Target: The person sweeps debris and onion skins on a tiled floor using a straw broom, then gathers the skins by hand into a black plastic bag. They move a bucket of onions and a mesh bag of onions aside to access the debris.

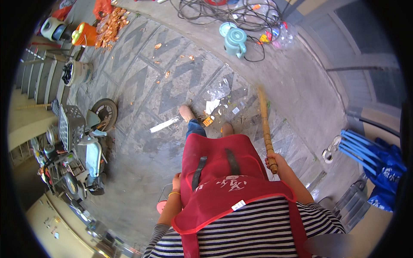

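My right hand (276, 161) grips the end of a long, thin wooden or bamboo handle (265, 125), whose far end reaches the floor and is blurred. At the left side of my red apron (222, 158) is my left hand (177, 182), partly hidden by the cloth; beside it are a thin wire handle and part of a red object (161, 206). Ahead of my shoes lie clear plastic (220, 90), white scraps (212, 106), an orange packet (208, 121) and small litter. A white strip (164, 124) lies left of my shoe.
Tangled black cable (206, 16) and a light-blue electric kettle (235, 42) are ahead. Onion-like skins (113, 27), an orange bucket (88, 34) and a white bucket (80, 72) stand far left, with steps behind. A scooter (93, 154) is at left; blue folded frame legs (358, 148) are at right.
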### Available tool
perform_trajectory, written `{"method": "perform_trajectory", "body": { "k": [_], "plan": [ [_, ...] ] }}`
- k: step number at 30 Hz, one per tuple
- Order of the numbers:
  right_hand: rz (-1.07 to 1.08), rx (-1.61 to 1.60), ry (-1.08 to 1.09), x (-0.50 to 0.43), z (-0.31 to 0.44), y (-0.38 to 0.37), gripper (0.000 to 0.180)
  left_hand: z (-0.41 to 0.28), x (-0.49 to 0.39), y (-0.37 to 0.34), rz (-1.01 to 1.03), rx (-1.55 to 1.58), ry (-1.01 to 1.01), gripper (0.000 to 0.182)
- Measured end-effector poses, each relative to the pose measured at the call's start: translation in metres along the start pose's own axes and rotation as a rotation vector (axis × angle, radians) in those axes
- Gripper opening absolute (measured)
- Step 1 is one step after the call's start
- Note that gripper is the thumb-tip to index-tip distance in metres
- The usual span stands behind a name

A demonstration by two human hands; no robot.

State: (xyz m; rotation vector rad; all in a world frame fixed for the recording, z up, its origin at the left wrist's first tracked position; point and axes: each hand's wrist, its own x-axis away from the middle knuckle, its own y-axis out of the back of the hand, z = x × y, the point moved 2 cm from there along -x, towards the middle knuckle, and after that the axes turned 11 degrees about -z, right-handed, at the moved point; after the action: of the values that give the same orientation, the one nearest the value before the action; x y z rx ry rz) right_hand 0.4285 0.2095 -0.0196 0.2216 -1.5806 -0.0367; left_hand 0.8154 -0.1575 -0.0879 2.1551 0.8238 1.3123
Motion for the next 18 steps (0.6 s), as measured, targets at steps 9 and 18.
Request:
{"method": "perform_trajectory", "body": {
  "k": [9, 18],
  "plan": [
    [-0.204, -0.306, -0.157, -0.102, -0.077, 0.077, 0.011, -0.015, 0.015, 0.014, 0.13, -0.35, -0.267, 0.035],
    [-0.19, -0.242, 0.002, -0.24, -0.017, -0.019, 0.024, 0.022, 0.016, 0.015, 0.151, -0.216, 0.121, 0.033]
  ]
}}
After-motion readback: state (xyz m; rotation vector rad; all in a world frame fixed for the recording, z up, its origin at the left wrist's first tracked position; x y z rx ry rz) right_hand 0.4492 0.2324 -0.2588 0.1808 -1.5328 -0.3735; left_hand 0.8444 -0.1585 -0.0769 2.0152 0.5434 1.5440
